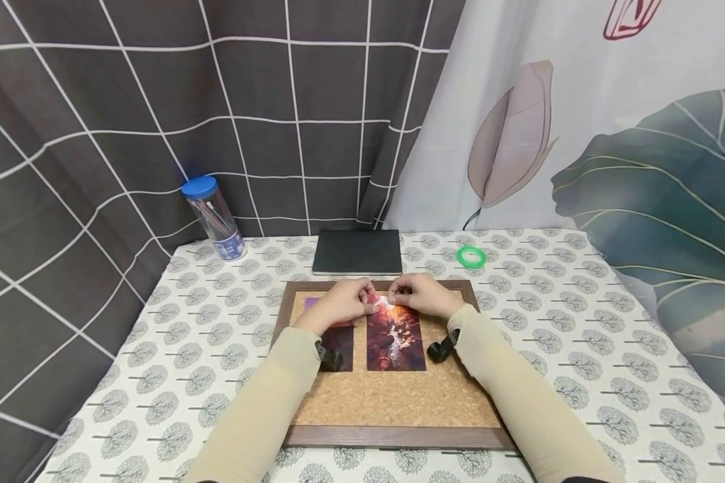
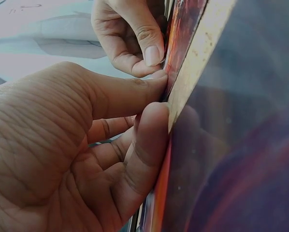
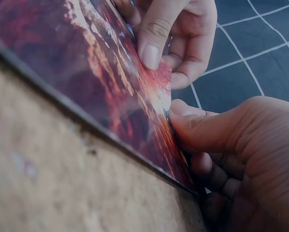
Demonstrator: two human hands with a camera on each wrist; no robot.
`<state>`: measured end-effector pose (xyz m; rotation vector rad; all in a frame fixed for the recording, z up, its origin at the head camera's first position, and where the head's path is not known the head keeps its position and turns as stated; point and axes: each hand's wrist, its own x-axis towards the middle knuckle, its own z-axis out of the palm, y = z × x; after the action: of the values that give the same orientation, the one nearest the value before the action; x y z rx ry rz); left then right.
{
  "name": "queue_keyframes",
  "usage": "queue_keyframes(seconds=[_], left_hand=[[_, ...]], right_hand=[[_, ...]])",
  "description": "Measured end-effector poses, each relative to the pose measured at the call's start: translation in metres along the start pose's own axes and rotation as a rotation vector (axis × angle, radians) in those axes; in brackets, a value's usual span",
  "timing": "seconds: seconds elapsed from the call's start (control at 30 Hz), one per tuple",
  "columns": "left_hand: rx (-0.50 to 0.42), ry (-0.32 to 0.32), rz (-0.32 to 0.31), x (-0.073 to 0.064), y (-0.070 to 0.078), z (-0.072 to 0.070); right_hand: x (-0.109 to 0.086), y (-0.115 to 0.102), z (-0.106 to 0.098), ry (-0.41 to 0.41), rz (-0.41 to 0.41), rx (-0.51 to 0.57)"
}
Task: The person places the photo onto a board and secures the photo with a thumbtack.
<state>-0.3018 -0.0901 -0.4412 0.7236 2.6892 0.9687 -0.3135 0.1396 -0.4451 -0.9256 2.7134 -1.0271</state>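
A red and orange glossy picture print (image 1: pixel 394 342) lies over the cork board (image 1: pixel 399 402), its top edge between my hands. My left hand (image 1: pixel 342 305) pinches its upper left corner, thumb on the printed face, as the right wrist view shows. At the same top edge, to the right, my right hand (image 1: pixel 425 295) holds the print between thumb (image 3: pixel 183 113) and curled fingers. A second print, dark with a purple top (image 1: pixel 311 302), is on the board to the left, partly covered by my left hand and wrist.
Brown wood frames the board (image 1: pixel 399 437). Behind it lies a black flat book-like item (image 1: pixel 358 251). A green tape roll (image 1: pixel 471 257) rests at the back right, and a clear blue-lidded canister (image 1: pixel 217 218) stands at the back left. Curtains hang behind the patterned tablecloth (image 1: pixel 580 322).
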Motion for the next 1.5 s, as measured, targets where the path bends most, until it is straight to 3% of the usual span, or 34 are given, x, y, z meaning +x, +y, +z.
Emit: queue_keyframes(seconds=[0.37, 1.07, 1.5], left_hand=[[-0.101, -0.022, -0.036, -0.001, 0.001, 0.001], [-0.112, -0.024, -0.05, -0.003, 0.003, 0.0], [-0.105, -0.039, -0.047, -0.004, 0.004, -0.002]], right_hand=[[-0.001, 0.008, 0.001, -0.004, -0.019, 0.047], [0.0, -0.003, 0.0, 0.032, 0.034, 0.039], [0.001, -0.007, 0.003, 0.089, 0.128, 0.0]])
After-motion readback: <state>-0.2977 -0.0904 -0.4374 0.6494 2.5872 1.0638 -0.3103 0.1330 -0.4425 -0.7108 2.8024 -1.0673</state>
